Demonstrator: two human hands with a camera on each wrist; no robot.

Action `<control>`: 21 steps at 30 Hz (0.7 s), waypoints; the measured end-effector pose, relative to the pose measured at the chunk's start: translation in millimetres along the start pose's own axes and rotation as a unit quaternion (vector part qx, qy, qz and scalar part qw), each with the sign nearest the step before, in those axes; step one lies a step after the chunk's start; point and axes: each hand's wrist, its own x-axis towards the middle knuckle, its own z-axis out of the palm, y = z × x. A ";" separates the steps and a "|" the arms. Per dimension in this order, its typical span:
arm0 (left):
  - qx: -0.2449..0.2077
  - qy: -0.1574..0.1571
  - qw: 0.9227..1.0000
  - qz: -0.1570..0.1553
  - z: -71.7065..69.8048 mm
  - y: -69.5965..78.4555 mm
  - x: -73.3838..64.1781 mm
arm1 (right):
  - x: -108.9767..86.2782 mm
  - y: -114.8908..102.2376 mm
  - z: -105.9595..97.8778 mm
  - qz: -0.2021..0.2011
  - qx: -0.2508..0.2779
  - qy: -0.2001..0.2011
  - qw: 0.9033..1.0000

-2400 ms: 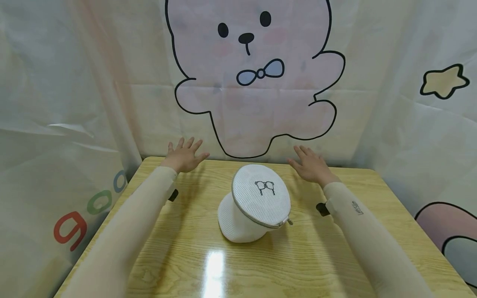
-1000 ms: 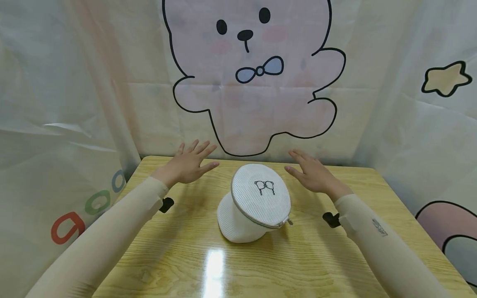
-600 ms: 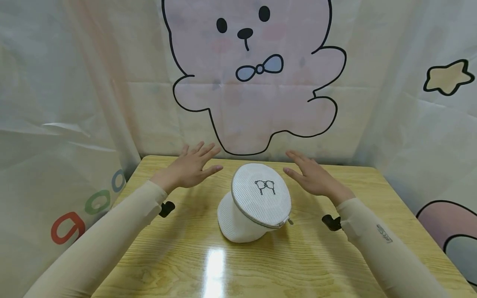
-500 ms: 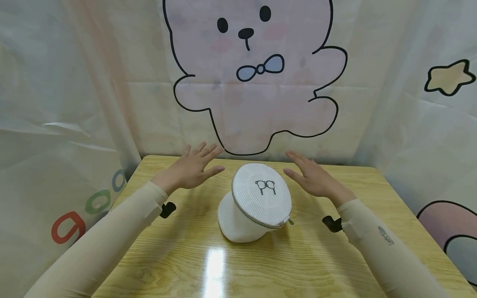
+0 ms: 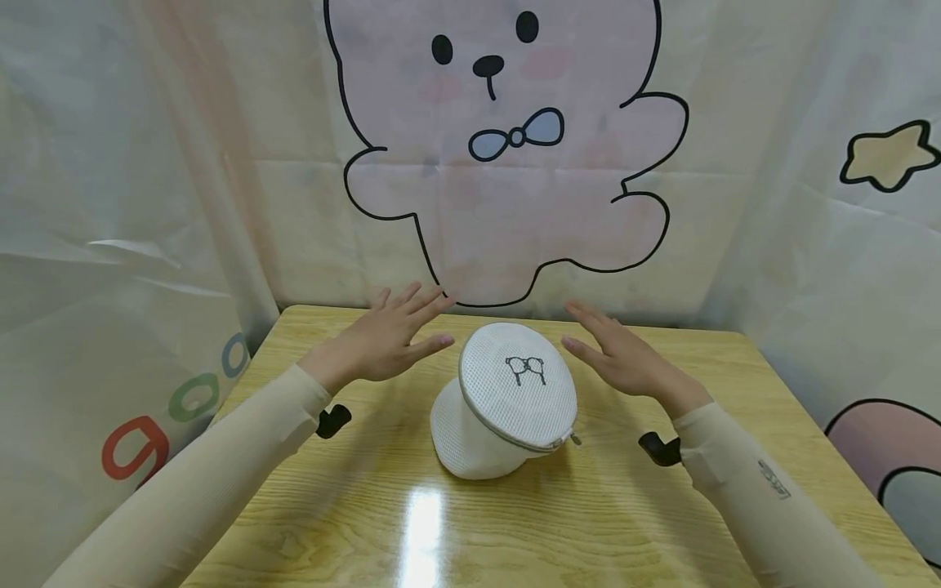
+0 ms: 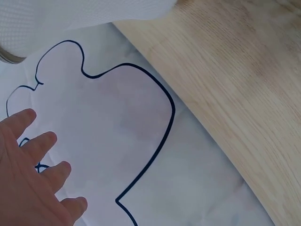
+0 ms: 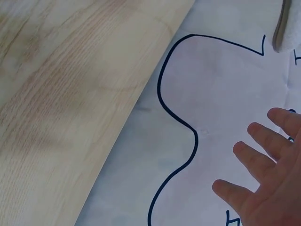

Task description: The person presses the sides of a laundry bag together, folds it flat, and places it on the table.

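Observation:
A white mesh laundry bag stands tilted in the middle of the wooden table, with a round zipped lid that bears a dark glasses-like print. Its zip pull hangs at the lid's lower right. To the left of the bag my left hand is held in the air, fingers spread and holding nothing. My right hand hovers on the other side, its fingers extended, also without touching the bag. Part of the bag shows at the top of the left wrist view and at the upper right corner of the right wrist view.
The light wooden table reaches back to a curtain printed with a pink bear. More printed cloth hangs along the left and right sides. Each wrist carries a small black device.
Both hands have drawn back from the table's far edge toward me. The left hand has also shifted right, nearer the bag. The bag has stayed in place.

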 end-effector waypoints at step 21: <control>0.001 0.010 0.997 0.078 -5.9 24.3 1.9 | -6.1 -24.7 4.0 -0.025 0.037 -0.010 0.999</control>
